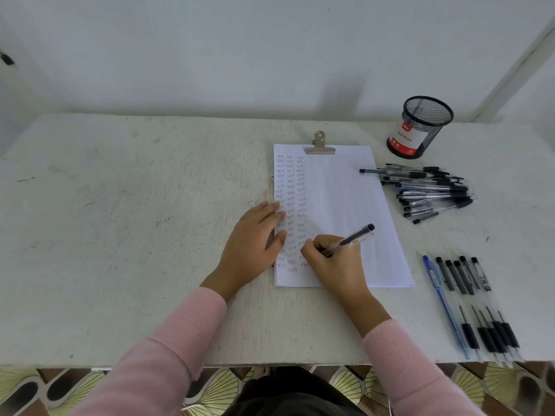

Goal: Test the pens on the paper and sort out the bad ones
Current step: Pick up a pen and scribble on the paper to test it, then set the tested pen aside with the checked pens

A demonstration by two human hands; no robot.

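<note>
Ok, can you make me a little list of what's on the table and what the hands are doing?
right hand: grips a pen, writing end down at the paper
left hand: flat on the paper's left edge
metal clip: clamps the paper's top edge
marks: columns down the paper's left side
pen pile: right of the paper
black pens: lined up near the front right, beside a blue pen
mesh pen cup: upright behind the pile

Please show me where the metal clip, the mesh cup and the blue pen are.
metal clip (319, 149), head view, on its flat silver plate.
mesh cup (431, 133), head view, on its black mesh wall.
blue pen (446, 307), head view, on the middle of its barrel.
</note>
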